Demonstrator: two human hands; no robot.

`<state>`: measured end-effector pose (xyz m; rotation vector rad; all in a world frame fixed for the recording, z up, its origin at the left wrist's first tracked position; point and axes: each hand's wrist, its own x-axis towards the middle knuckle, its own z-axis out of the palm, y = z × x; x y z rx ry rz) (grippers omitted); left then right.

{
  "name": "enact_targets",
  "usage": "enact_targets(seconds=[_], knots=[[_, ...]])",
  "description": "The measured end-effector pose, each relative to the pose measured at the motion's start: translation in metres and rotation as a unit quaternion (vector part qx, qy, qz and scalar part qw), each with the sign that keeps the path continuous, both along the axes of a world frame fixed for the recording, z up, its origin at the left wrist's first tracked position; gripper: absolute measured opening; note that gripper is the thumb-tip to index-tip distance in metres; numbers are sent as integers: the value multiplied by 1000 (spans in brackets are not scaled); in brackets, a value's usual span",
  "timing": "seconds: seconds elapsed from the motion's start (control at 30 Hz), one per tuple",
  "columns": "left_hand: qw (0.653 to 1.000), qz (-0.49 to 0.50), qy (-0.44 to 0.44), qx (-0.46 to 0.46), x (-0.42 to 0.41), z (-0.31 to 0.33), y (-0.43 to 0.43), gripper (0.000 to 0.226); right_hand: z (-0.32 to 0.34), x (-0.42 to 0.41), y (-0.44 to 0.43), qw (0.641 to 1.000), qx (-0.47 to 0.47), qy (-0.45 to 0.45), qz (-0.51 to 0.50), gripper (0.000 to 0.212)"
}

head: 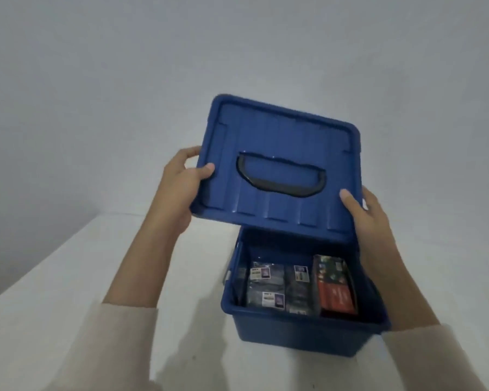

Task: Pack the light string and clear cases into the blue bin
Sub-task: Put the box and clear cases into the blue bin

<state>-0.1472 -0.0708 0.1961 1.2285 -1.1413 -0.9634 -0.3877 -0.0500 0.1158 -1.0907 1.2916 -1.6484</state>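
Now the left hand [181,184] and right hand [367,218] each grip an end of the blue lid [280,136], thumbs on top, holding it tilted, long side hand to hand, just above the far rim of the open blue bin [294,331] at lower centre, where the clear cases [268,286] lie left of what looks like the red-boxed light string [336,289], their labels too blurred to read.

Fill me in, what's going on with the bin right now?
A person holds the blue lid in both hands, the left hand on its left edge and the right hand at its right corner. The lid is tilted in the air above the back of the open blue bin, which stands on the white table. Inside lie labelled clear cases and, to their right, a red printed box, probably the light string. The bin looks packed but is not yet closed.
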Motion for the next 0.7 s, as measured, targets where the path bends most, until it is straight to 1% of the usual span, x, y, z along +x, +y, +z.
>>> enact_targets(seconds=[0.03,0.07,0.1,0.13,0.17,0.2,0.27,0.3,0.4,0.5,0.6,0.63,0.7], knots=[[999,-10,2,40,-7,-22,-5,25,-3,-10,3,1000,24,-13,0,38],[997,-14,-17,71,-14,-43,-6,25,-7,-18,7,998,54,-7,-12,32],[994,-13,-61,90,-20,-63,-7,25,-12,-25,11,995,88,19,-32,27],[987,-12,-124,97,-24,-82,-7,25,-19,-30,15,989,123,65,-51,24],[977,-14,-187,100,-27,-98,-5,25,-26,-35,19,976,159,130,-68,22],[965,-16,-239,102,-29,-109,-1,23,-34,-39,24,956,193,204,-79,24],[945,-13,-310,104,-30,-125,7,20,-48,-44,32,908,251,327,-75,31],[938,-8,-330,103,-29,-130,9,20,-53,-44,35,888,274,363,-69,32],[930,7,-354,96,-27,-137,15,24,-61,-42,42,854,292,425,-74,32],[926,9,-361,107,-24,-137,21,27,-62,-40,49,839,293,451,-85,31],[921,-3,-368,128,-18,-138,26,31,-62,-41,53,826,302,471,-67,27],[925,-5,-355,134,-18,-138,26,33,-63,-41,52,826,304,471,-64,25],[945,-10,-284,159,-19,-136,23,45,-65,-41,51,837,302,454,-55,22]])
